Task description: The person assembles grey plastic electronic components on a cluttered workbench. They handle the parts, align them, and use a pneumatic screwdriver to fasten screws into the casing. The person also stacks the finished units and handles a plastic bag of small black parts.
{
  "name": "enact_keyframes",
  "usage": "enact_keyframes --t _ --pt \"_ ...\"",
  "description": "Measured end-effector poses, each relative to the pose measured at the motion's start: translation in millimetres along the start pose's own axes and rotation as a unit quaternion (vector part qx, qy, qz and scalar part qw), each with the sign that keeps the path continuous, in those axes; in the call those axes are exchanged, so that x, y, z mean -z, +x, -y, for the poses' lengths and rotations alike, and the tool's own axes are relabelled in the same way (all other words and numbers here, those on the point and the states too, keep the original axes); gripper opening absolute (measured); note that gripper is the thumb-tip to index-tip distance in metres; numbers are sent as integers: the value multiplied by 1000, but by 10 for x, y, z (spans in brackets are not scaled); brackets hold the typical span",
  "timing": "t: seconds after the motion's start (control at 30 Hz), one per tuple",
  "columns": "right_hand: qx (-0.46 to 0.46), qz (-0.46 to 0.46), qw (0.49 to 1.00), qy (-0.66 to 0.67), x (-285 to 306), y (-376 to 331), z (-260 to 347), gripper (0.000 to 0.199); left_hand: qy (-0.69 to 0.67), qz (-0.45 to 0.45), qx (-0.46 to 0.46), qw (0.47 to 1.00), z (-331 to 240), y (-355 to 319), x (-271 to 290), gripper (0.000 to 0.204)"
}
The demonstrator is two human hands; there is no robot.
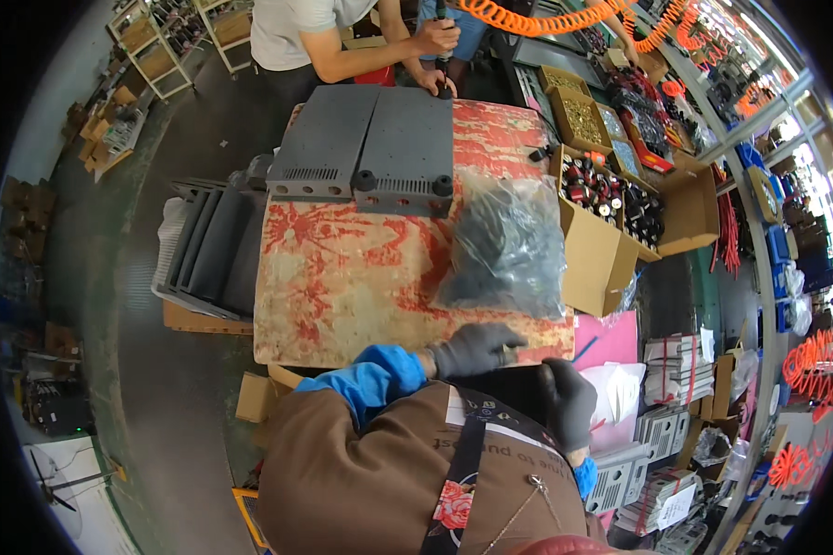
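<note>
My left hand (477, 351), in a dark grey glove, reaches across the table's near edge. Its fingers are curled together at the tips, around something too small to name. Lower and to the right, my right hand (569, 400), gloved the same way, grips the side of a flat black panel (509, 387) held against my body; much of it is hidden by my hands and apron. Just beyond my left hand, a clear plastic bag (509, 245) of dark parts lies on the worn red-and-cream table (333, 305).
Two grey metal cases (319, 139) lie side by side at the table's far end, where a co-worker (342, 46) holds an upright driver tool. Open cartons of small parts (611, 199) stand on the right. A crate of dark panels (208, 245) is at left. Orange coiled hoses (537, 17) hang overhead.
</note>
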State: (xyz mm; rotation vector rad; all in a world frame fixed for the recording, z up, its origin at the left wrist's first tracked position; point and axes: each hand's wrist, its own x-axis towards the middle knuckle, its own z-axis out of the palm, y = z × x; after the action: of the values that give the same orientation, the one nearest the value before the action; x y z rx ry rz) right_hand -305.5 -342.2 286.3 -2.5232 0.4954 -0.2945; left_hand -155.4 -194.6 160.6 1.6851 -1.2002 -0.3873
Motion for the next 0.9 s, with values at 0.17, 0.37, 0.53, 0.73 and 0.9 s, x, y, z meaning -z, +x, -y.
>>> enact_keyframes --t 0.17,0.37,0.53,0.73,0.9 --pt "7 83 992 93 -92 975 472 23 31 -115 41 992 534 260 1441 29" --pt "87 154 970 166 -310 2825 774 28 48 -157 114 980 1239 564 2767 29" --pt "161 170 962 140 -1010 4810 1116 44 75 -161 175 968 1989 990 3508 35" --pt "286 68 893 340 -1916 6196 1649 98 179 -239 175 938 2804 1886 4153 47" --pt "520 -34 817 247 -1938 6747 2361 85 245 -417 9 875 3369 2565 4676 46"
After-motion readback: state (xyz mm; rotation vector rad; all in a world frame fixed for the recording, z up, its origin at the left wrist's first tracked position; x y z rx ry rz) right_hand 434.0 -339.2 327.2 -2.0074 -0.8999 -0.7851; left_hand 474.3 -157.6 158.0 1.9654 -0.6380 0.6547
